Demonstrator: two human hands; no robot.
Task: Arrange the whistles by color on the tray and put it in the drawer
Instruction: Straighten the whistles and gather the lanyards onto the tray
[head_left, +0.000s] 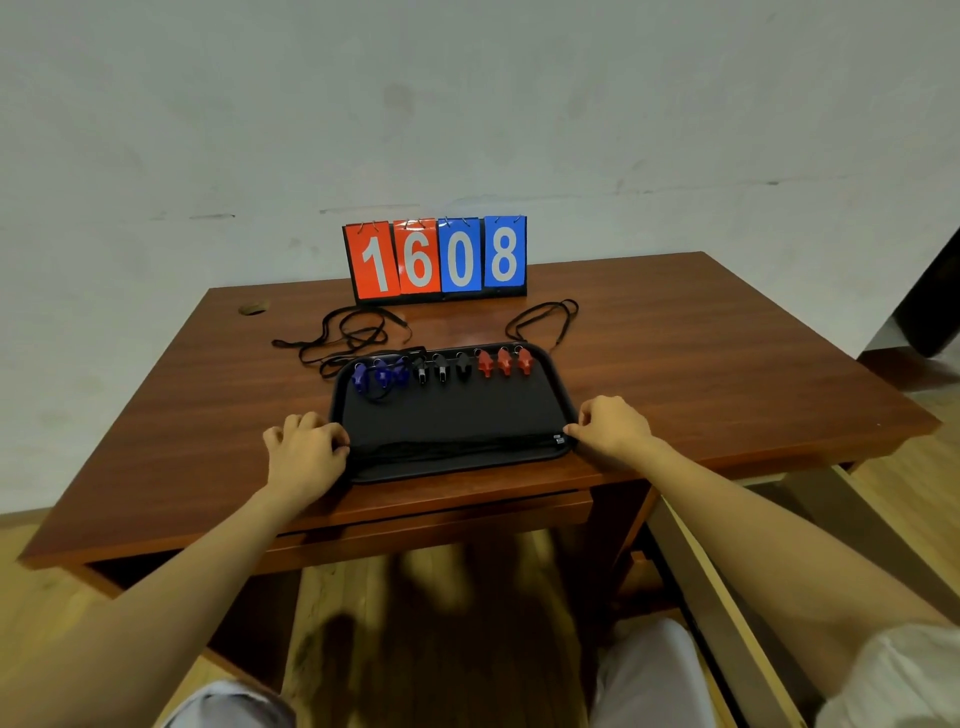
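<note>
Outstretched forearms; left hand, right hand curled on tray

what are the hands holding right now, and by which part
Both hold the black tray by its side rims near the front corners: the left hand grips the left rim, the right hand pinches the right rim.

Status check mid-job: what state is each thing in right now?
tray: flat on desk, held at both sides
blue whistles: three together, tray's far-left
black whistles: three together, middle
red whistles: three together, far-right
left hand: grips tray's left rim
right hand: pinches tray's right rim
drawer: at right, pulled open
scoreboard: upright, reads 1608
</note>
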